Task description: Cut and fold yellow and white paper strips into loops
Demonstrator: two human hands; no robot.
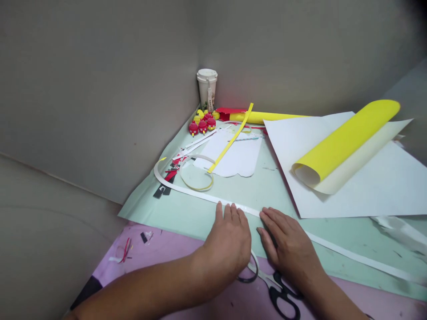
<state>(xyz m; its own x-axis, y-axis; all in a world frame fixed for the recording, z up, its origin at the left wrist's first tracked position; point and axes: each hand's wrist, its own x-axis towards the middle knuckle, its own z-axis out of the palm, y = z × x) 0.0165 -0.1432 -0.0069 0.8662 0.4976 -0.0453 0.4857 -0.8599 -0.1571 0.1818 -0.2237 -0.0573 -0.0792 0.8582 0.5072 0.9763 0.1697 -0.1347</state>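
Nearest the desk's front edge, black-handled scissors (278,289) lie on the purple sheet (173,253), partly under both wrists, blades running up beneath the left hand. Left hand (230,242) is flat, palm down, fingers together, fingertips pressing the long white paper strip (350,255); nothing gripped. Right hand (287,244) likewise flat, fingers slightly spread, tips on the same strip just beside the left hand; small gap between the two hands. Strip runs diagonally across the pale green sheet (267,186), from the right edge of the desk, under the fingertips, then curls up into a loop toward the left-hand wall. Small paper scraps (125,253) sit on the purple sheet left of the left forearm, well apart from it. Past the hands, the green sheet is mostly bare up to a white cut-out sheet (240,160) with a yellow strip (230,142) laid across it. Left of that, a thin yellow-white ring (196,175) and black and red offcuts (167,184) crowd the green sheet's left edge. Right side: a large white sheet (367,186) carrying a rolled yellow sheet (343,142), open end facing the hands. Far corner: red and yellow paper balls (203,122), another yellow roll (267,117) along the back wall, and an upright lidded white cup (207,86) tight in the corner.
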